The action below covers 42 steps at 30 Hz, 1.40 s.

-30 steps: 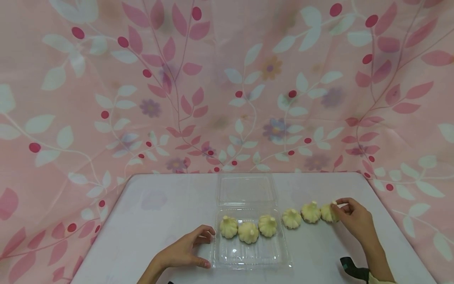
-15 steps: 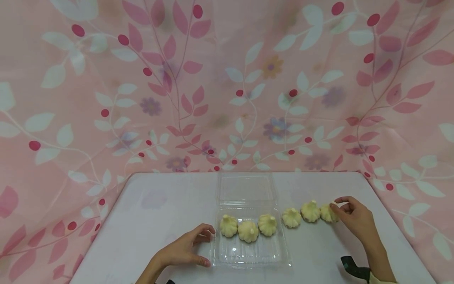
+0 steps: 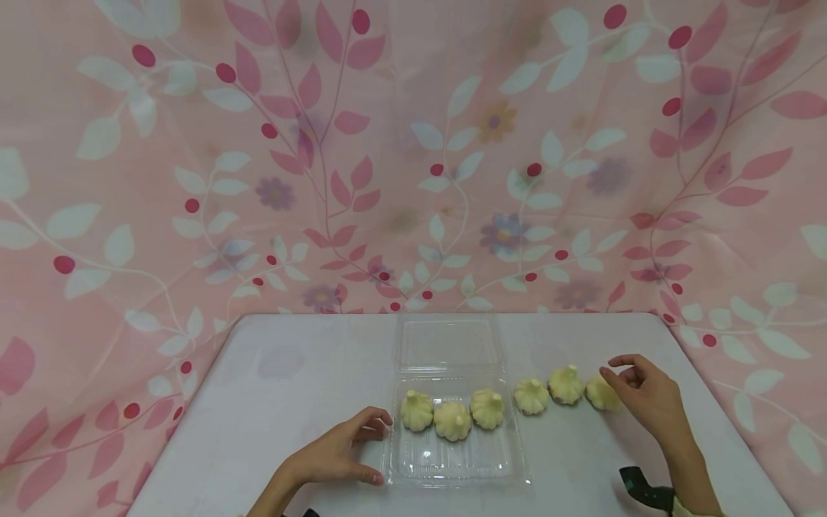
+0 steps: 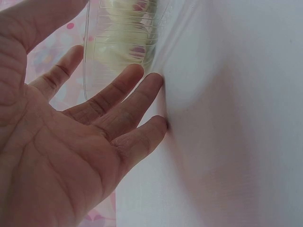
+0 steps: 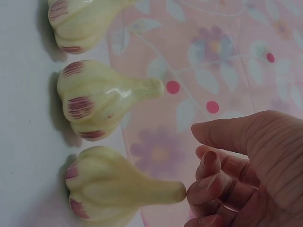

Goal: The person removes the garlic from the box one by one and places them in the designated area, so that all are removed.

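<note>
Three pale garlic bulbs (image 3: 452,421) sit in a row inside a clear plastic clamshell box (image 3: 460,470), whose lid (image 3: 451,345) lies folded back. My left hand (image 3: 336,446) is beside the box's left edge, fingers loosely bent with nothing in them; the left wrist view shows its fingertips (image 4: 152,81) at the tabletop. To the box's right stand three more bulbs. Over the farthest right garlic bulb (image 3: 602,393) is my right hand (image 3: 646,395). In the right wrist view its thumb (image 5: 220,135) and fingers stand apart, close to the tip of that bulb's stem (image 5: 165,192).
The nearer bulbs outside the box are a small garlic bulb (image 3: 531,397) and a middle garlic bulb (image 3: 566,385), both marked with purple. All stand on a white table (image 3: 310,366). A floral pink cloth (image 3: 413,143) hangs behind it.
My right hand has risen slightly and its fingertips have come away from the rightmost garlic bulb, which sits a touch farther right. The left hand stays in place.
</note>
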Motion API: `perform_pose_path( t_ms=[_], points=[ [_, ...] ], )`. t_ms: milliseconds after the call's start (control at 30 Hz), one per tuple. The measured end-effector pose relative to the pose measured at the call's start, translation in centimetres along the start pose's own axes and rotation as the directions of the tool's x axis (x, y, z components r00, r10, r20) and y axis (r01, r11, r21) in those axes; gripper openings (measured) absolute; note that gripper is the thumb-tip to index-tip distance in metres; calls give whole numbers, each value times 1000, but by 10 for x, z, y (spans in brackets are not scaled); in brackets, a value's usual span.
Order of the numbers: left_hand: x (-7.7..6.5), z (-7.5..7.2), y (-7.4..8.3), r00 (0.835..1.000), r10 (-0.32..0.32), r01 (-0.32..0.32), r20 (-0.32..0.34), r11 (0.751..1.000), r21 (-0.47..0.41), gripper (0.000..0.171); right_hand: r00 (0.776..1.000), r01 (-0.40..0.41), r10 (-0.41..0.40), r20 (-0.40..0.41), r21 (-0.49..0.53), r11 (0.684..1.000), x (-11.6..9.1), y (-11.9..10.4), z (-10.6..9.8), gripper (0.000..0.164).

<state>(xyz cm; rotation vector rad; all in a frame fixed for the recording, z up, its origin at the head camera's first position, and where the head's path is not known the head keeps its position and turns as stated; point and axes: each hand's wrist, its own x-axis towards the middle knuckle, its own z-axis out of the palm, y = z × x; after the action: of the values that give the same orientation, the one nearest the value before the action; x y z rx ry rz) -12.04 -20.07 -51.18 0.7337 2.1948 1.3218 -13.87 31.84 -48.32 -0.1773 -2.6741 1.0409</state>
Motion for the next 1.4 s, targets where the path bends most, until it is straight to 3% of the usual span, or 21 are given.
perform_pose_path(
  t_ms=[333, 1133, 1400],
  points=[
    [-1, 0, 1, 1000, -15, 15, 1, 1000, -3, 77, 1000, 14, -15, -16, -4, 1000, -4, -8, -1, 31],
    [-1, 0, 1, 1000, -3, 3, 6, 1000, -14, 76, 982, 186, -182, -48, 96, 978, -15, -44, 14, 20],
    [0, 0, 2, 1000, 2, -2, 6, 1000, -28, 76, 983, 184, -185, -4, 124, 975, -20, -57, 23, 19]
  ],
)
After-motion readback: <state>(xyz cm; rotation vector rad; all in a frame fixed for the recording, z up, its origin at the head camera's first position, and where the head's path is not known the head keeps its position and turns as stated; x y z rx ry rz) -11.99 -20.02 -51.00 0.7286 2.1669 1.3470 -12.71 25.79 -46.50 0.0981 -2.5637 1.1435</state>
